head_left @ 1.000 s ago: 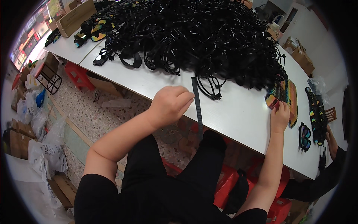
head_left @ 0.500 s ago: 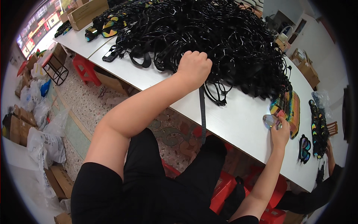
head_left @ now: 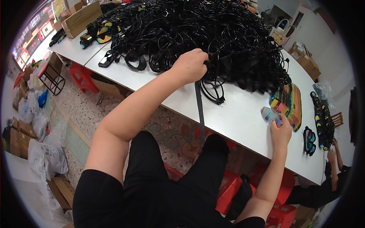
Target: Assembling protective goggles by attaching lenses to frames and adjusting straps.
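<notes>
A right hand [head_left: 281, 131] is pinching a shiny, curved, iridescent lens [head_left: 269, 114].
Its fingers are clamping the lens's edge before the right end of a tangled black pile of strapped frames [head_left: 228, 38], beside striped rainbow-coloured lenses [head_left: 292, 104]. The left hand [head_left: 191, 66] is curling at the pile's front; its fingertips are hiding, so I cannot tell their grip.

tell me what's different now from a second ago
The left hand has moved forward, from beside the hanging strap to the near edge of the black pile; its fingertips are hidden, so any grip can't be told. The right hand, earlier at the lens stack, now holds a lens slightly nearer the person. The strap, pile and goggles look unmoved.
</notes>
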{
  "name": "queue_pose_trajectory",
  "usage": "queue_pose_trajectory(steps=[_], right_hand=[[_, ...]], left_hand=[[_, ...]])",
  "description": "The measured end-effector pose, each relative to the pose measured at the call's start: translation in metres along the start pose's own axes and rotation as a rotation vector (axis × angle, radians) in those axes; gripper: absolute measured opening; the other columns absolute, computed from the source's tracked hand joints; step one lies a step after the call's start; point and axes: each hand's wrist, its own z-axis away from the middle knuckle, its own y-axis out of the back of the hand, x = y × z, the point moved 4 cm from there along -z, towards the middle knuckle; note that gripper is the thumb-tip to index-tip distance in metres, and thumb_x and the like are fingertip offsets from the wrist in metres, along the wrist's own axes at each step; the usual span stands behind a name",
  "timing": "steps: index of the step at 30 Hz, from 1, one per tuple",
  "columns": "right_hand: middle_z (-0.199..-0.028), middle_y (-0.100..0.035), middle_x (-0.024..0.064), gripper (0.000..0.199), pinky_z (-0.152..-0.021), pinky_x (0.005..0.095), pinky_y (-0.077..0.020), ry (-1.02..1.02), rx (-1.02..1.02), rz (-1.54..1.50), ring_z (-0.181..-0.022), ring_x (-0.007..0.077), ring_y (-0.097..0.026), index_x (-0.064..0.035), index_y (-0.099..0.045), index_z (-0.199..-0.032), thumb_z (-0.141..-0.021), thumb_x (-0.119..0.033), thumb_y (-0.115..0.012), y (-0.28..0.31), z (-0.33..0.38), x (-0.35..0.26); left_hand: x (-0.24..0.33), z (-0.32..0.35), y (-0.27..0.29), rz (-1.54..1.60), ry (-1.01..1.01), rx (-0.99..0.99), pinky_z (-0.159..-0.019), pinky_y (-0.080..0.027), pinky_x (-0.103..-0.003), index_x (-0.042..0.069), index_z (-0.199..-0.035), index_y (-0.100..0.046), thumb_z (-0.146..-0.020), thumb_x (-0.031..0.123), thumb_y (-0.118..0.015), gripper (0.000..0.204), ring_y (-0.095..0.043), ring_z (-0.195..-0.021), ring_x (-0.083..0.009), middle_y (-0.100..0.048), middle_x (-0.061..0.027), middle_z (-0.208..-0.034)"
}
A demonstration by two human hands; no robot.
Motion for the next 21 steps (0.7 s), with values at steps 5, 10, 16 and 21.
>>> queue_pose_trajectory(steps=[5,10,16,21], right_hand=[[-0.105,-0.068,0.0113,0.038,-0.086,0.0393,-0.0496,0.216,0.260,0.121,-0.095,0.0284,-0.061,-0.0068,-0.069,-0.114,-0.077,-0.018,-0.072,0.009,0.015,-0.012],[-0.107,-0.068,0.0120,0.039,-0.090,0.0402,-0.0478,0.289,0.342,-0.055,-0.101,0.0292,-0.060,-0.0045,-0.069,-0.113,-0.075,-0.013,-0.076,0.012,0.033,-0.050],[-0.108,-0.066,0.0087,0.038,-0.087,0.0281,-0.0512,-0.118,-0.428,-1.526,-0.094,0.0149,-0.064,0.0047,-0.064,-0.118,-0.081,-0.002,-0.068,-0.001,0.083,-0.140],[-0.111,-0.067,0.0145,0.039,-0.094,0.0347,-0.0482,-0.228,-0.869,-1.769,-0.102,0.0214,-0.063,0.0067,-0.062,-0.119,-0.086,-0.011,-0.067,-0.049,0.085,-0.204]], left_hand=[[0.021,0.013,0.012,0.470,0.047,0.098,-0.075,-0.052,-0.038,0.001,-0.088,-0.066,-0.077,0.013,-0.057,0.019,-0.062,-0.084,-0.0308,-0.062,-0.0131,-0.087],[0.036,0.036,0.001,0.216,-0.119,0.139,-0.078,-0.053,-0.040,0.001,-0.085,-0.067,-0.075,0.012,-0.059,0.017,-0.063,-0.087,-0.0310,-0.064,-0.0120,-0.090],[0.027,0.033,-0.010,0.245,0.040,0.083,-0.081,-0.053,-0.043,0.001,-0.090,-0.068,-0.081,0.013,-0.057,0.018,-0.063,-0.090,-0.0343,-0.064,-0.0146,-0.092],[0.028,0.042,-0.002,0.325,-0.022,0.150,-0.074,-0.051,-0.043,0.002,-0.093,-0.065,-0.083,0.012,-0.060,0.015,-0.062,-0.084,-0.0345,-0.063,-0.0147,-0.088]])
